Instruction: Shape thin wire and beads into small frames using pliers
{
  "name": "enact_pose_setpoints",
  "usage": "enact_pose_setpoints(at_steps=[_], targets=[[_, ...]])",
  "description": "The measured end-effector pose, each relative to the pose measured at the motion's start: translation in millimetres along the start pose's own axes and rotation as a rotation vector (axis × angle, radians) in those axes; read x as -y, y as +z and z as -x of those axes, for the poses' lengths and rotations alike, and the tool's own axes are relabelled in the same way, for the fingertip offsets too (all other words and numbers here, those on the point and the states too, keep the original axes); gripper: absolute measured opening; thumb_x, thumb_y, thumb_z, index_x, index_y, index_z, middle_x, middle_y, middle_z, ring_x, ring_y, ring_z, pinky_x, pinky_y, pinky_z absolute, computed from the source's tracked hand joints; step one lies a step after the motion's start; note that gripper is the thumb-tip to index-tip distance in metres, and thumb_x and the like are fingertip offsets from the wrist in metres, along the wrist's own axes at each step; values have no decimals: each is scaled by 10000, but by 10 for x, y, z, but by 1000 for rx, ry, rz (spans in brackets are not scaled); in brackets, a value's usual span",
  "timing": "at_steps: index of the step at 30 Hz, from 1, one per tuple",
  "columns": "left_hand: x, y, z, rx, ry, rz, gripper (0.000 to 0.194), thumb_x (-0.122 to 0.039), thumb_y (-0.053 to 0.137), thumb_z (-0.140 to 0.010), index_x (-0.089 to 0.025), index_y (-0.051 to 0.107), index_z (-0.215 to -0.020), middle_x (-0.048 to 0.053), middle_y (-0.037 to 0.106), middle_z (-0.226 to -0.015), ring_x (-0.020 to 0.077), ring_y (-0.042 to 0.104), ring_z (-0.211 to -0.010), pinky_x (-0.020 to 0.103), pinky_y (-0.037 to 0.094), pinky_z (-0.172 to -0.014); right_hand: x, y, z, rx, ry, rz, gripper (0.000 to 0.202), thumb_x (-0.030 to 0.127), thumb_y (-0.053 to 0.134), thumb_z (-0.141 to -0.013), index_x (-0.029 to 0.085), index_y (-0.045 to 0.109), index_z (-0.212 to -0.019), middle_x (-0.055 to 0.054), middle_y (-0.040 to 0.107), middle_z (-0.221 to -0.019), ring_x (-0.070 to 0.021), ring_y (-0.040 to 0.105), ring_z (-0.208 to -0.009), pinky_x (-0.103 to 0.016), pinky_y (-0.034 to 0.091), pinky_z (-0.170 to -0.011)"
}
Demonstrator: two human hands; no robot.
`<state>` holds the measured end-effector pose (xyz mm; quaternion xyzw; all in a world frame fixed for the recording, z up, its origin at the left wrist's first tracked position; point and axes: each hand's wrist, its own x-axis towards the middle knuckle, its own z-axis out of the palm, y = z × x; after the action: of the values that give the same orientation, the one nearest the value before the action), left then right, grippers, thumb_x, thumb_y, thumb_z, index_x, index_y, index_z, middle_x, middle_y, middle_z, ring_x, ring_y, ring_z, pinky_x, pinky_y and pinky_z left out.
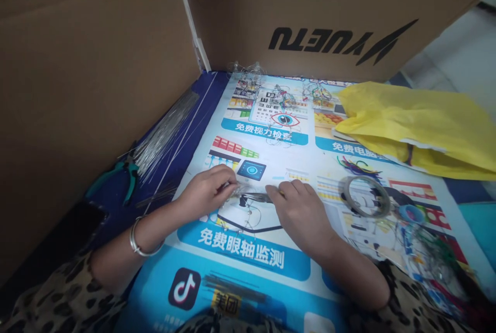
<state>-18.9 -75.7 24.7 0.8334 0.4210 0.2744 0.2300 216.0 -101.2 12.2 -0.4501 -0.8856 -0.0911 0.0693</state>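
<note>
Wire (249, 212) between hands (213, 186) (300, 214), sheet (277, 156) around, cardboard (232, 23) beyond

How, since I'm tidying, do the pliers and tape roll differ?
The pliers have two splayed teal handles; the tape roll is a grey ring. The pliers lie left of the printed sheet; the tape roll lies on it. Both are unheld.

Near head view, forward and down over left hand (211, 188) and right hand (300, 211).
</note>
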Motion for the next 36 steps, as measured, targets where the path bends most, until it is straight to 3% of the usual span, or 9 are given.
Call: enact_pose_setpoints(at_steps=[6, 12, 21, 36], targets=[[-44, 63, 100, -47, 54, -75, 88, -187, 477, -873, -164, 562, -870, 44, 616, -833, 135, 585, -791, 259, 489, -673, -11, -9, -1, -7, 18, -34, 248, 135, 470, -851, 202, 620, -1038, -55, 570, -812, -189, 431, -775, -325, 285, -683], [-63, 82, 198, -6, 82, -110, 89, -185, 490, -876, -174, 556, -934, 45, 641, -895, 147, 605, -837, 272, 508, -711, 7, -70, -1, 38, -7, 49, 226, 123, 500, -831, 166, 611, -1022, -64, 569, -815, -205, 435, -776, -338, 287, -679], [-115, 71, 302, 82, 83, -139, 106, -210, 466, -884, -175, 556, -928, 39, 627, -853, 145, 602, -794, 269, 507, -683, 15, -47, 3, -13, -22, 36, 209, 126, 480, -839, 164, 609, -998, -62, 559, -791, -195, 421, -758, -335, 274, -672], [-92, 97, 285, 19, -21, -15, 61, -177, 463, -885, -178, 521, -906, 17, 616, -821, 115, 579, -751, 230, 458, -657, 29, -33, -2, -23, -41, 44, 211, 141, 477, -852, 164, 604, -1019, -63, 563, -802, -199, 414, -759, -342, 269, -668]])
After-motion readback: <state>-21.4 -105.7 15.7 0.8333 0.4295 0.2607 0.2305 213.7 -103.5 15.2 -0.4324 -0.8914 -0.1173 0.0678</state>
